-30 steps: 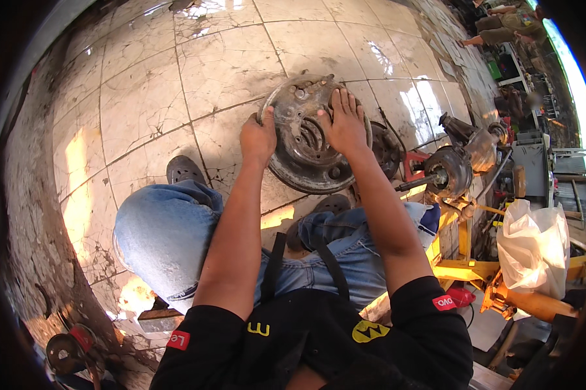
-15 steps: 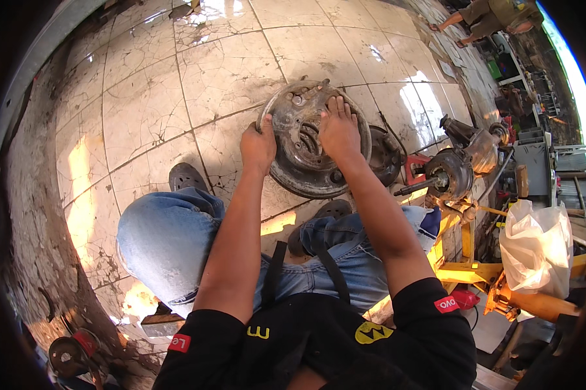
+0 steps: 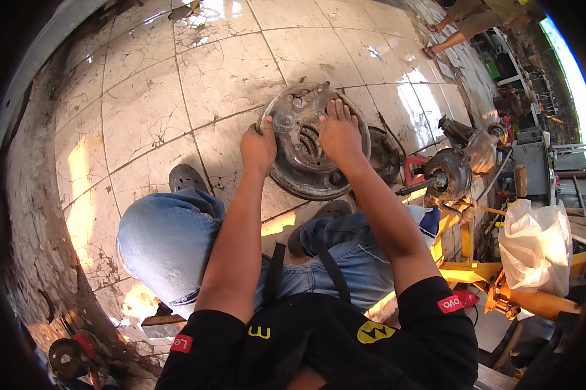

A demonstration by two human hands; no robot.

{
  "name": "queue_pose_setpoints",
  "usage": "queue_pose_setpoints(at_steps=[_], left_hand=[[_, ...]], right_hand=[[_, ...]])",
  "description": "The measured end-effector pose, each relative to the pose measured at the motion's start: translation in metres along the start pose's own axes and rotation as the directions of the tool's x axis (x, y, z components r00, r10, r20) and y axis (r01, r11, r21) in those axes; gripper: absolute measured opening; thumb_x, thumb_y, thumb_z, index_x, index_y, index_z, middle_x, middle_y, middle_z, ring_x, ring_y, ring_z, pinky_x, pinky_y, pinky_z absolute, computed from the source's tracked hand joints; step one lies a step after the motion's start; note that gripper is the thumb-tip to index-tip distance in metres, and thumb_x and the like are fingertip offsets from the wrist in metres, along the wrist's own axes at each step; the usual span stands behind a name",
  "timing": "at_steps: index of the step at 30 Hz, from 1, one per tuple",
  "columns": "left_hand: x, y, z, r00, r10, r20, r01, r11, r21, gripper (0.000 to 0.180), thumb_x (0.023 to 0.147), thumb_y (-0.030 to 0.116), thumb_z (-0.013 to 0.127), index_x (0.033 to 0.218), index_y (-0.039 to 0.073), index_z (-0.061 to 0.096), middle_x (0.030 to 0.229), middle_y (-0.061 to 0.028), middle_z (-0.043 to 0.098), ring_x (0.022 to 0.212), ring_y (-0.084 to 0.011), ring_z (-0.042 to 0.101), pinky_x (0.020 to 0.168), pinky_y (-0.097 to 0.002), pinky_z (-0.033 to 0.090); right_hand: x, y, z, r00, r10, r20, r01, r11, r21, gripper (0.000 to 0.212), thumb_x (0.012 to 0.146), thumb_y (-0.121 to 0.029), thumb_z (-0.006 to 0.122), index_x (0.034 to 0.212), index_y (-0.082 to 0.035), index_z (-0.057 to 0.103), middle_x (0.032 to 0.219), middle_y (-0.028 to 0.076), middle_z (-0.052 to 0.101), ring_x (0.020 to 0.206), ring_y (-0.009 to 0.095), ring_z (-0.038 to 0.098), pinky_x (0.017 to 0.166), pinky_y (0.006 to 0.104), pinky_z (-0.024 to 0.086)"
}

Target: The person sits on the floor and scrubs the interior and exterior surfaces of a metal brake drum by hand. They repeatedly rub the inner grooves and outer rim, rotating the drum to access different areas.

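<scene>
A round, greasy metal brake backing plate [image 3: 293,170] is held tilted above the tiled floor in front of my knees. My left hand [image 3: 258,149] grips its left rim, thumb on the upper face and the other fingers hidden beneath. On the plate's upper right part lies my right hand [image 3: 340,133], palm down with its fingers stretched out. Curved, coil-like rings [image 3: 310,140] show through the opening in the middle. A second dark round part [image 3: 385,156] sits just right of the plate, partly covered by it.
To the right is an axle assembly with a hub [image 3: 447,174], near a yellow metal frame [image 3: 467,268] and a whitish plastic bag [image 3: 534,247]. A person [image 3: 465,29] stands at the far right. A wheel-like part [image 3: 72,354] lies at lower left.
The person at the far right has shifted, with the legs showing farther left. My hands and the backing plate have hardly moved.
</scene>
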State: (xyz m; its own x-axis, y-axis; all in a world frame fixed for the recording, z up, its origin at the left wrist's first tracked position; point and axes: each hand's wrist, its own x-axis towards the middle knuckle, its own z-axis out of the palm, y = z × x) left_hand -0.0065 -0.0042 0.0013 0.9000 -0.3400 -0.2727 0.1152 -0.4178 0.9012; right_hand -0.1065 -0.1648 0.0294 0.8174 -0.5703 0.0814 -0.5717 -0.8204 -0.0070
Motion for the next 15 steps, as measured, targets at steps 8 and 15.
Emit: queue_pose_setpoints(at_steps=[8, 15], left_hand=[[-0.002, 0.004, 0.0, 1.0, -0.024, 0.011, 0.024, 0.999, 0.03, 0.065, 0.096, 0.052, 0.047, 0.105, -0.011, 0.062, 0.092, -0.0306, 0.066, 0.09, -0.0436, 0.065, 0.079, -0.045, 0.049], [-0.005, 0.001, 0.0, 0.999, -0.029, 0.024, 0.029, 1.0, -0.001, 0.065, 0.097, 0.051, 0.047, 0.11, -0.011, 0.062, 0.091, -0.0277, 0.067, 0.087, -0.0384, 0.066, 0.077, -0.0427, 0.049]], right_hand=[[0.004, -0.003, 0.0, 0.999, 0.026, 0.043, -0.027, 0.999, 0.02, 0.054, 0.1, -0.03, 0.039, 0.143, 0.003, 0.036, 0.151, 0.021, 0.034, 0.14, 0.037, 0.032, 0.113, 0.051, 0.027], [0.003, -0.003, 0.003, 0.996, 0.059, 0.061, -0.06, 0.998, 0.011, 0.054, 0.101, -0.031, 0.036, 0.145, 0.001, 0.035, 0.151, 0.02, 0.034, 0.142, 0.037, 0.029, 0.113, 0.0523, 0.025]])
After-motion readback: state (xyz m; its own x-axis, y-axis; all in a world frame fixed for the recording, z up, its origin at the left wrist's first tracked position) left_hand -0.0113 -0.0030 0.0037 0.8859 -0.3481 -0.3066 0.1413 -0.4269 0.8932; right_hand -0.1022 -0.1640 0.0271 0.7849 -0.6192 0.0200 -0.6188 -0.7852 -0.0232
